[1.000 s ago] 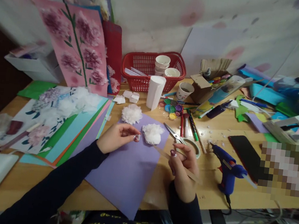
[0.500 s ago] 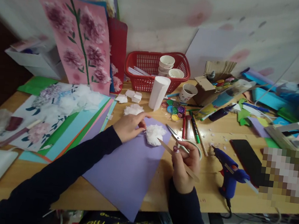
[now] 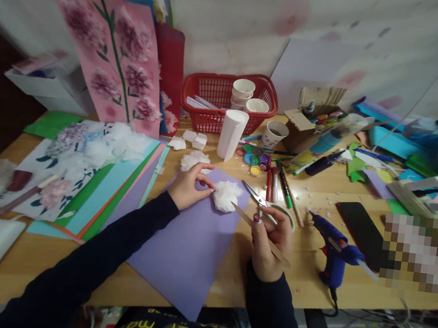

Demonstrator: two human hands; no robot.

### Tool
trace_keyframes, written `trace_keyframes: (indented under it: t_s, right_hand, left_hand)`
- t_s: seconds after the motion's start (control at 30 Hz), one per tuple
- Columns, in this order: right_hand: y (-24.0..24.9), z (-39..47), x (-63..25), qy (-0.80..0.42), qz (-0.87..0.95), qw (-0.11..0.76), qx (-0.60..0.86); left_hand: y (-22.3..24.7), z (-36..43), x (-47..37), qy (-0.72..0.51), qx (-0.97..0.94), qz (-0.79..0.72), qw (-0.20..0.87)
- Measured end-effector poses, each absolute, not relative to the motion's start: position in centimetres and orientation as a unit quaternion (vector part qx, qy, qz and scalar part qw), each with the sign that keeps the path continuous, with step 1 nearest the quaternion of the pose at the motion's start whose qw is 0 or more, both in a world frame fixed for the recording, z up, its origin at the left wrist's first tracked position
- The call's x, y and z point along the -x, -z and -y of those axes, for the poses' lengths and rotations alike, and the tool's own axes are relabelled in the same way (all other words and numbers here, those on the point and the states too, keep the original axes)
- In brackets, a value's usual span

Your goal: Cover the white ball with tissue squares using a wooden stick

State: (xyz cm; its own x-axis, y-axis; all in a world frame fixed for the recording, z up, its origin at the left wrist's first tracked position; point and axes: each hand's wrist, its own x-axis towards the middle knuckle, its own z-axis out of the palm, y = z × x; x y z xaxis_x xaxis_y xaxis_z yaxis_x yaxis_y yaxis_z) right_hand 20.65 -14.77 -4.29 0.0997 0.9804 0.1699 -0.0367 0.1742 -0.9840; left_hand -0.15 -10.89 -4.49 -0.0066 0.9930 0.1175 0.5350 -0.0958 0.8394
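A crumpled white paper flower (image 3: 226, 196) lies on a purple sheet (image 3: 184, 250). My left hand (image 3: 190, 186) is at its left side, with fingertips pinched together at the flower's edge. In my right hand (image 3: 271, 242) is a thin, flat wooden stick (image 3: 242, 214), its tip pointing at the flower's right side. Scissors (image 3: 254, 194) with pale handles lie on the table just behind the right hand, partly covered by its fingers. Another white paper flower (image 3: 195, 161) sits behind my left hand.
A white paper roll (image 3: 231, 136) stands before a red basket (image 3: 196, 121) with paper cups. Paint pots (image 3: 257, 161), pens and a printed cup (image 3: 275, 135) are behind the scissors. To the right are a blue glue gun (image 3: 334, 247) and a black phone (image 3: 362, 232). Coloured sheets (image 3: 97, 197) lie left.
My left fingers have drawn closer together at the flower's left edge, the index finger now more bent. My right hand and the stick have barely moved. The whole view has shifted slightly.
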Motion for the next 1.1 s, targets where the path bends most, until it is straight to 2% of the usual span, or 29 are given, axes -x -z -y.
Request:
trace_keyframes:
  t_s: [0.4,0.53,0.67,0.83,0.93,1.1]
  right_hand:
    - [3.0,14.4,-20.7,-0.422,0.55,0.549,0.468]
    - [0.6,12.3,-20.0,-0.394,0.617,0.491,0.471]
    - [-1.4,9.8,-18.2,-0.355,0.718,0.383,0.46]
    - [-1.5,8.6,-16.5,-0.327,0.762,0.312,0.464]
    - [-1.1,8.5,-16.3,-0.343,0.757,0.306,0.464]
    - [-1.0,8.4,-16.4,-0.369,0.726,0.344,0.468]
  left_hand:
    - [4.4,11.0,0.2,-0.364,-0.654,-0.597,0.288]
    - [4.7,10.9,0.4,-0.373,-0.647,-0.589,0.307]
    - [5.1,10.8,0.4,-0.39,-0.637,-0.579,0.327]
    - [5.7,10.5,0.3,-0.412,-0.624,-0.571,0.34]
    - [5.8,10.4,0.2,-0.415,-0.622,-0.568,0.343]
    - [5.7,10.5,0.3,-0.414,-0.627,-0.567,0.339]
